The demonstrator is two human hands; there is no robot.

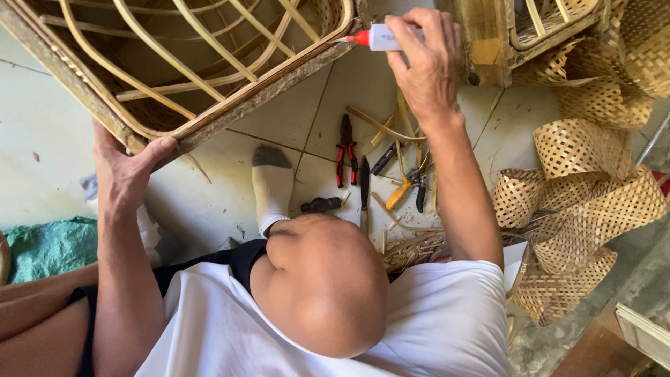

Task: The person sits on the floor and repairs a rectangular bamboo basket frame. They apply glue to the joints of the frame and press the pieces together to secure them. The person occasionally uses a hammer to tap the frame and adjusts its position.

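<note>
My left hand [129,164] grips the lower corner of a large bamboo frame [209,105] with curved slats, holding it tilted above the tiled floor. At the frame's right corner, my right hand [426,63] is raised and closed around a small white glue bottle [382,36]. The bottle's red nozzle points left and touches the frame's edge. My knee, a foot in a grey-and-white sock [271,185] and my white shirt fill the lower part of the view.
On the floor between my arms lie red-handled pliers [345,150], orange-handled cutters [403,190], a knife [364,192], a dark hammer [321,204] and loose bamboo strips [412,244]. Woven bamboo sheets [586,195] pile up at right, a second wooden frame [488,42] stands top right, a green sack [49,244] lies left.
</note>
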